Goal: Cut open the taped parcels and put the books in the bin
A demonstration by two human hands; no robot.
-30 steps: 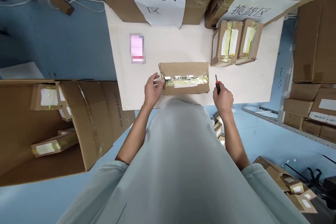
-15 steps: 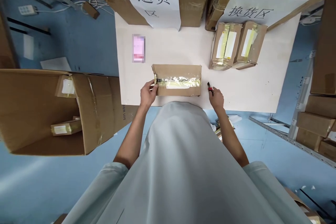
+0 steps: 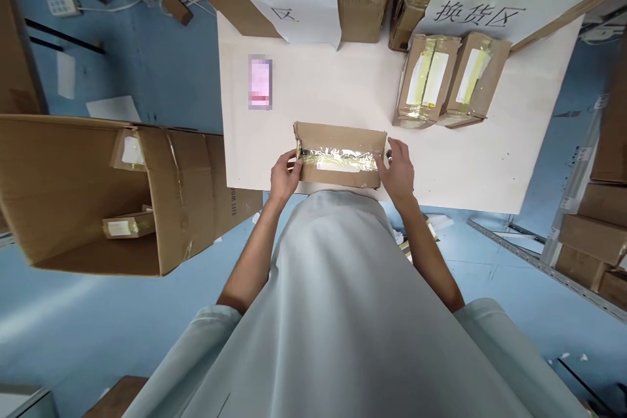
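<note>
Change: the right hand has moved in from the side to the parcel's end.
Hands: left hand and right hand now press on both ends of the taped parcel on the surface.

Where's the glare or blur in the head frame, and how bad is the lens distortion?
Head view: glare on the shiny tape strip across the parcel between left hand and right hand; a blurred pink patch on the table; wide-angle bending at the edges; even, soft light, faint shadows.
</note>
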